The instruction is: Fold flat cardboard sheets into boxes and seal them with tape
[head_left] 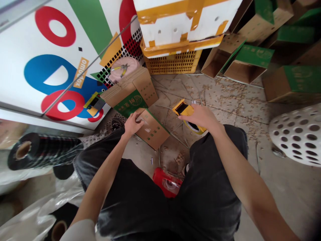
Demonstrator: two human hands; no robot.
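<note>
A big printed white panel leans along the left, with a yellow plastic crate at its end and green-printed cartons heaped at the right, above a concrete floor strewn with shavings. A person sits there in dark shorts. The left hand lies open, fingers spread, pressed on a flat brown carton on the floor just beyond the knees, gripping nothing. The right hand is half open, reaching onto a yellow tape dispenser, though from here I can't be sure it has hold. A red dispenser lies between the legs; pliers sit on a pink roll.
</note>
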